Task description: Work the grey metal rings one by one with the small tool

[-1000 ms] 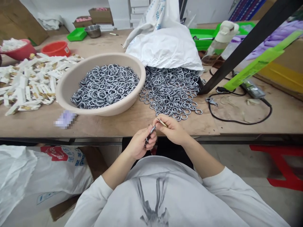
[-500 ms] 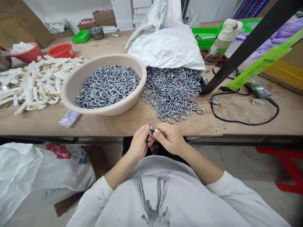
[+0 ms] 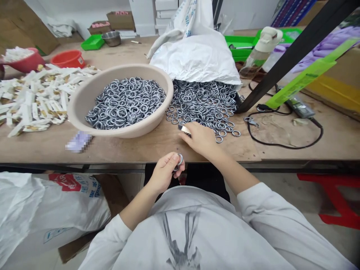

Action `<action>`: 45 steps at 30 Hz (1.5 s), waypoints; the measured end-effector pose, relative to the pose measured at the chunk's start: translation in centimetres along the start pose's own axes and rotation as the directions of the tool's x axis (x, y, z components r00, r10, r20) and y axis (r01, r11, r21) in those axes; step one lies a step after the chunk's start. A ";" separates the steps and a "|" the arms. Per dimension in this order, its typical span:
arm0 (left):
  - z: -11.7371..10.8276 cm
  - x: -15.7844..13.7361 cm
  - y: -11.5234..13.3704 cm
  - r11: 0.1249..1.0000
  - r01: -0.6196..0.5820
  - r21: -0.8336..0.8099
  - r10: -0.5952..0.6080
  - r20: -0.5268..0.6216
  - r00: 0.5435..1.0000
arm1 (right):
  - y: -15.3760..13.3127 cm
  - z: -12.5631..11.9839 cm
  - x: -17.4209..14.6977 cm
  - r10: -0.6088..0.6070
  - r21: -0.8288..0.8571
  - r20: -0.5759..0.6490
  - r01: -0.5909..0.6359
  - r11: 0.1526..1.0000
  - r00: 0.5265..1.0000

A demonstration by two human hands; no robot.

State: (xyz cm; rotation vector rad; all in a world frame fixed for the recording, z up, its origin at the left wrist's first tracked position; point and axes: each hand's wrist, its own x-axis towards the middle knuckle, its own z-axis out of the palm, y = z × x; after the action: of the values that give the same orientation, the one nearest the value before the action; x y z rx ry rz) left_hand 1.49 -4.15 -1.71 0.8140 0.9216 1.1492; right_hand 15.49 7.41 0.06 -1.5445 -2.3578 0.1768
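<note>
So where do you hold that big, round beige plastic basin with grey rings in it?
I'd hold the basin two-handed, by its rim at left and right, coming from the near edge of the brown wooden table. Its wall flares outward, and the rim stands above the shiny grey rings inside. The white sack sits close on its right, so go carefully there.

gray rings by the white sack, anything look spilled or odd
Yes, perhaps: the loose gray rings spread from the mouth of the white sack onto the tabletop, a few straying at the right edge, while the beige basin keeps others contained.
</note>
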 end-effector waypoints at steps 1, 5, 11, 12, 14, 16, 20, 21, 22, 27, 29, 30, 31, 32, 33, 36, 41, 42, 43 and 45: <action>-0.2 0.1 0.2 1.000 0.008 -0.005 -0.008 -0.029 1.000 | -0.3 0.0 0.9 -0.016 -0.080 0.018 0.018 0.997 1.000; -1.3 0.8 1.1 0.996 0.017 -0.090 -0.030 -0.147 0.989 | -1.1 0.1 3.0 -0.037 -0.232 0.090 0.057 0.971 0.995; -2.2 1.6 2.5 0.984 -0.009 -0.177 -0.036 -0.249 0.968 | -0.7 0.4 3.3 -0.053 -0.229 0.107 0.077 0.970 0.993; -2.2 1.8 2.6 0.984 -0.016 -0.175 -0.029 -0.250 0.968 | -0.6 0.4 3.2 -0.046 -0.216 0.105 0.068 0.974 0.993; -2.2 2.0 2.6 0.990 -0.040 -0.138 0.002 -0.261 0.965 | -0.4 0.2 3.0 -0.030 -0.132 0.059 0.038 0.991 0.998; -2.2 2.2 2.2 0.994 -0.101 -0.039 0.085 -0.294 0.952 | -0.4 -0.2 2.3 -0.014 0.106 0.019 0.012 0.994 1.000; -1.9 2.3 1.1 0.942 -0.246 0.227 0.303 -0.265 0.916 | -1.3 -0.6 -0.7 -0.134 0.808 0.164 -0.055 0.586 0.977; -1.8 2.3 0.8 0.932 -0.255 0.259 0.316 -0.231 0.920 | -1.7 -0.6 -1.5 -0.172 0.890 0.190 -0.096 0.446 0.967; -1.5 2.3 0.6 0.929 -0.251 0.270 0.310 -0.201 0.929 | -2.1 -0.6 -2.3 -0.184 0.933 0.202 -0.132 0.336 0.962; -0.6 2.0 0.2 0.970 -0.182 0.159 0.202 -0.123 0.972 | -2.8 -0.1 -4.2 -0.139 0.968 0.167 -0.136 0.213 0.976; -0.4 1.8 0.2 0.982 -0.162 0.101 0.172 -0.106 0.979 | -2.4 -0.1 -4.2 -0.131 0.954 0.119 -0.077 0.291 0.984; -0.3 1.7 0.2 0.985 -0.156 0.070 0.163 -0.108 0.981 | -2.2 -0.1 -4.1 -0.107 0.934 0.076 -0.033 0.356 0.991; -0.3 1.6 0.3 0.988 -0.151 0.037 0.154 -0.113 0.982 | -2.0 -0.1 -4.2 -0.087 0.903 0.023 0.016 0.430 0.996; -0.2 1.6 0.3 0.989 -0.146 0.000 0.145 -0.120 0.982 | -1.8 -0.1 -4.3 -0.091 0.860 -0.028 0.070 0.505 0.995; -0.2 1.5 0.4 0.990 -0.139 -0.035 0.134 -0.125 0.983 | -1.7 -0.2 -4.5 -0.123 0.811 -0.069 0.128 0.571 0.990; -0.1 1.5 0.7 0.988 -0.111 -0.110 0.096 -0.132 0.987 | -1.7 -0.2 -5.4 -0.287 0.665 -0.144 0.308 0.681 0.947; 0.2 1.5 0.7 0.988 -0.080 -0.133 0.062 -0.134 0.989 | -2.1 -0.1 -6.0 -0.373 0.527 -0.223 0.433 0.731 0.901; 0.2 1.5 0.7 0.988 -0.078 -0.135 0.060 -0.133 0.989 | -2.1 -0.1 -6.1 -0.372 0.518 -0.221 0.432 0.738 0.902; 0.2 1.5 0.7 0.988 -0.075 -0.136 0.058 -0.130 0.990 | -2.1 -0.1 -6.1 -0.369 0.515 -0.215 0.426 0.744 0.904; 0.1 1.4 0.6 0.988 -0.070 -0.137 0.053 -0.120 0.991 | -2.1 0.0 -6.2 -0.372 0.522 -0.188 0.413 0.746 0.909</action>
State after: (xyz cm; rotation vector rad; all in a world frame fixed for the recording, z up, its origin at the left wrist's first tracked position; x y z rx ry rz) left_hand 1.57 -2.65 -1.38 0.6702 0.9050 1.3116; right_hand 15.92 0.90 -0.56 -0.7469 -2.2323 0.6284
